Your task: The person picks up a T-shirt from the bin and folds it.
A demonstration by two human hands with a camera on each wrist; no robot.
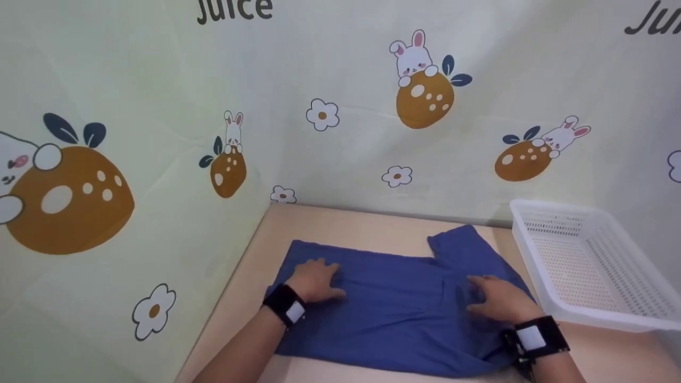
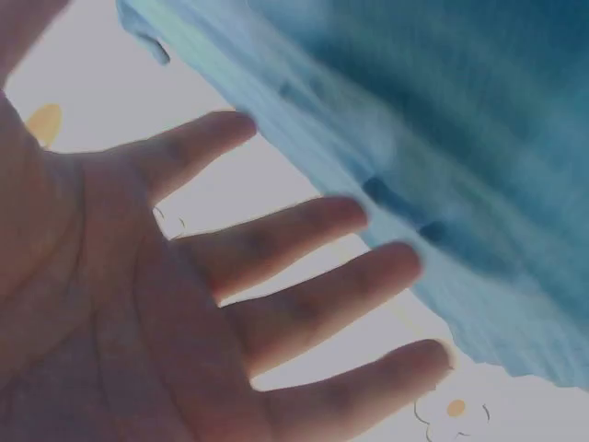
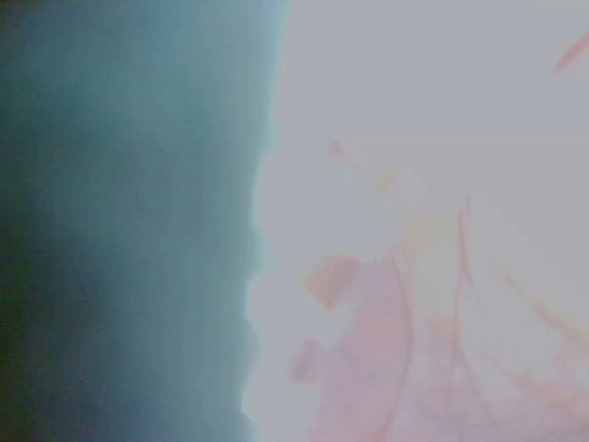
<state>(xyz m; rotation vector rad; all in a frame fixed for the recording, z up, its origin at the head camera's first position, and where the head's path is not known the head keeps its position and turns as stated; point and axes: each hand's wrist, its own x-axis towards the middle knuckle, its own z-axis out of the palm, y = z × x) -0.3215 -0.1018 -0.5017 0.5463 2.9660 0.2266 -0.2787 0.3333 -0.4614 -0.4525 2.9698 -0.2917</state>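
Has left hand (image 1: pixel 315 281) and right hand (image 1: pixel 500 299) spread over opposite ends of the blue shirt (image 1: pixel 383 298) lengthwise, with the right nearer its sleeve (image 1: pixel 462 243).

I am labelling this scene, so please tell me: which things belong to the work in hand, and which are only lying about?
Part of the work:
- blue garment, spread on the table
- left hand and right hand, both at the garment

Apparently just there:
- white basket, untouched
- printed wall covering
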